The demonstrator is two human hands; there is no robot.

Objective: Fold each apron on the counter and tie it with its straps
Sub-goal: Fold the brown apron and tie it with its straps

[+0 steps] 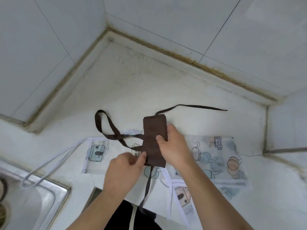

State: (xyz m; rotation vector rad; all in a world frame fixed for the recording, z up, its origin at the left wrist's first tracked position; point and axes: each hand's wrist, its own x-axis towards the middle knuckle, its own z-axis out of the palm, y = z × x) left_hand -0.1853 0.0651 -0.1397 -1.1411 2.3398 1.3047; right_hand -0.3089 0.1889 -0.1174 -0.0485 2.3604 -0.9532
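Observation:
A brown apron [153,130] is folded into a narrow upright bundle at the counter's middle. My right hand [172,145] grips its right edge, thumb across the front. My left hand [127,165] pinches the bundle's lower left edge next to a brown strap. One brown strap loops out to the left [106,128], one runs right along the counter [199,107], and one hangs down over the front edge [147,185]. Under the bundle lies a white apron with cartoon prints [216,156], spread flat, its white straps [49,165] trailing left toward the sink.
A steel sink [41,196] sits at the lower left. The white counter [132,83] meets tiled walls [166,17] in a corner at the back, with a raised ledge at the far right [285,150].

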